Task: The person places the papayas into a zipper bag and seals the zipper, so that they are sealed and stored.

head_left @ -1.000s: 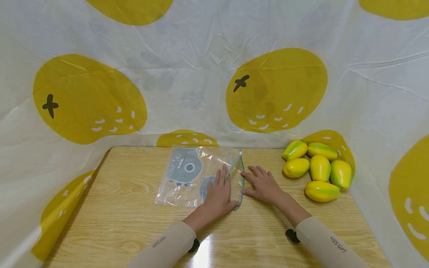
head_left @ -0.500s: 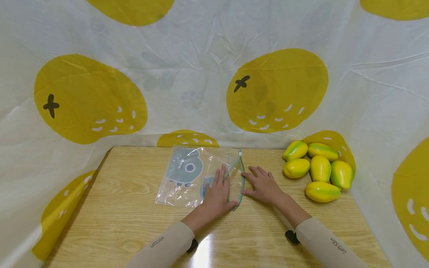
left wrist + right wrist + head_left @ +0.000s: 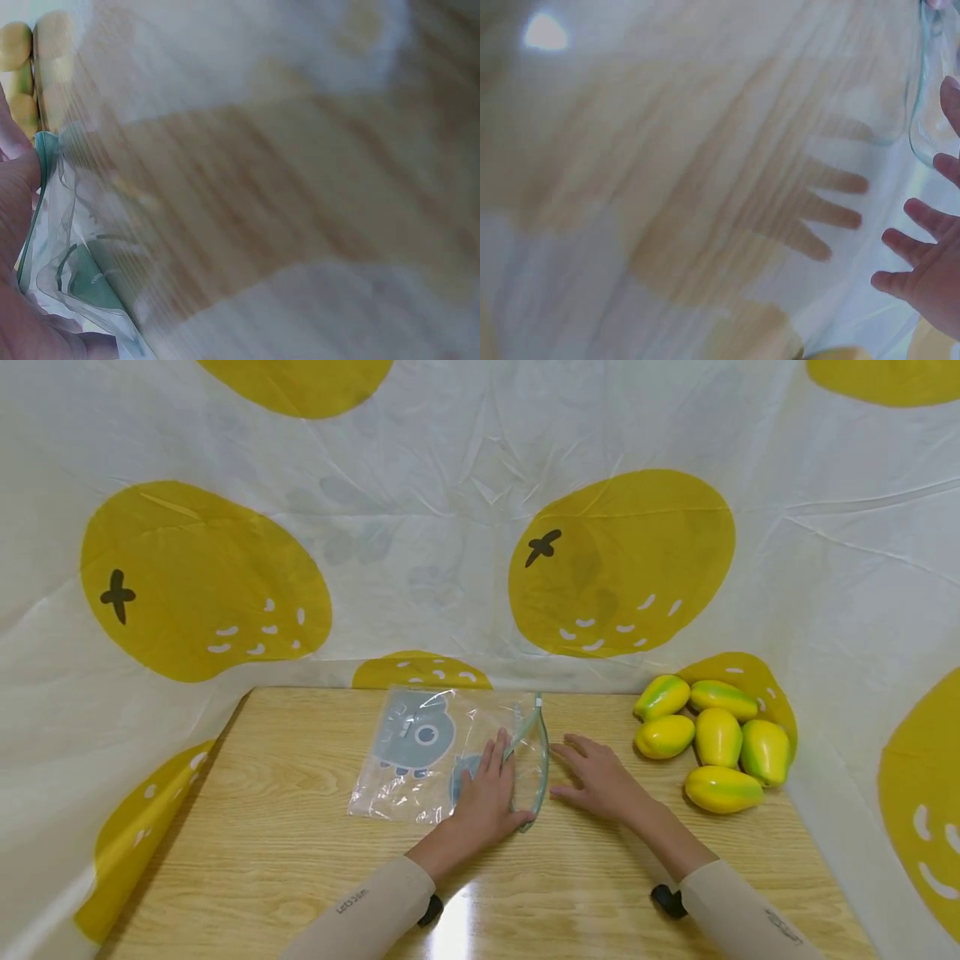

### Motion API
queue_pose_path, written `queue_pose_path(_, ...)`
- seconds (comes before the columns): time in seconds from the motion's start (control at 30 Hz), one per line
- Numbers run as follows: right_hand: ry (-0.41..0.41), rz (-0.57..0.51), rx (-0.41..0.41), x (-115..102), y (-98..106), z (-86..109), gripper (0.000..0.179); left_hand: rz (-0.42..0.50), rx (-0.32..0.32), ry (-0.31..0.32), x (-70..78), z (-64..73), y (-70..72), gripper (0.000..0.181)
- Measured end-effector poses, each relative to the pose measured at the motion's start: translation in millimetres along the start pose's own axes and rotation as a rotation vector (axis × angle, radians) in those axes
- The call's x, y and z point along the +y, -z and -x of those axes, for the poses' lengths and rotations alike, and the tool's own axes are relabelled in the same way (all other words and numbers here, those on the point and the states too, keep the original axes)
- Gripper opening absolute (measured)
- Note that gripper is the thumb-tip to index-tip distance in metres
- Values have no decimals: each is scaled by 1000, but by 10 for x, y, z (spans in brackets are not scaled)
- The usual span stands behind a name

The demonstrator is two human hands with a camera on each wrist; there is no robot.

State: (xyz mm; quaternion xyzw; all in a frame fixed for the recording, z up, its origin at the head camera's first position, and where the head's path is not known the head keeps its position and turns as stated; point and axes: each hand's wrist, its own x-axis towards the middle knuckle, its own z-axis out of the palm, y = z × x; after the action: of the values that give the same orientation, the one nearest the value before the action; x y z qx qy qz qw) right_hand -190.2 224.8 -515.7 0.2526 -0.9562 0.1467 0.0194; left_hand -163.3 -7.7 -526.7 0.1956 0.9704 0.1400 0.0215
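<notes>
A clear plastic zipper bag (image 3: 420, 793) with blue-grey cartoon prints lies flat on the wooden table, its blue-green zipper edge (image 3: 545, 760) to the right and parted into a gap. On the bag near that mouth rests my left hand (image 3: 487, 793), fingers fairly straight, thumb by the zipper's near corner. My right hand (image 3: 600, 781) hovers just right of the zipper, apart from it, with spread fingers (image 3: 919, 247) seen in the right wrist view. Several yellow-green papaya-shaped fruits (image 3: 717, 737) sit to the right of that hand.
The wooden table (image 3: 300, 877) extends left and in front of the bag. A white cloth (image 3: 420, 585) printed with big yellow fruit shapes hangs behind the table and along both sides. The fruits stand close to the cloth at the back right.
My right hand has let go of contact with the zipper edge and shifted slightly right. The left hand stays on the bag, and the fruits have not moved.
</notes>
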Motion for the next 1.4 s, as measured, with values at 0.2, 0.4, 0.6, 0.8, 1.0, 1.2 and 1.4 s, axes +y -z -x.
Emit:
queue_pose_path(0.2, -13, -44, 16, 66, 162, 134, 76, -24, 3, 3, -9, 6, 2, 109)
queue_pose_path(0.4, -50, -103, 23, 136, 385, 284, 80, -20, 8, 3, -14, 25, 0, 108)
queue_pose_path(0.6, -66, -121, 45, 277, 550, 486, 81, -27, 12, -6, -21, 44, -1, 106)
queue_pose_path(0.8, -105, -101, 72, 423, 746, 742, 81, -33, 35, -27, -34, 46, -13, 106)
queue_pose_path(1.0, -147, -115, 133, 637, 899, 988, 80, -73, 51, -60, -46, 38, -9, 107)
queue_pose_path(1.2, -231, -135, 116, 853, 1013, 1226, 81, -60, 57, -72, -48, 33, 4, 108)
queue_pose_path(1.4, -224, -80, 147, 1076, 993, 1404, 82, -53, 38, -62, -48, 41, 21, 107)
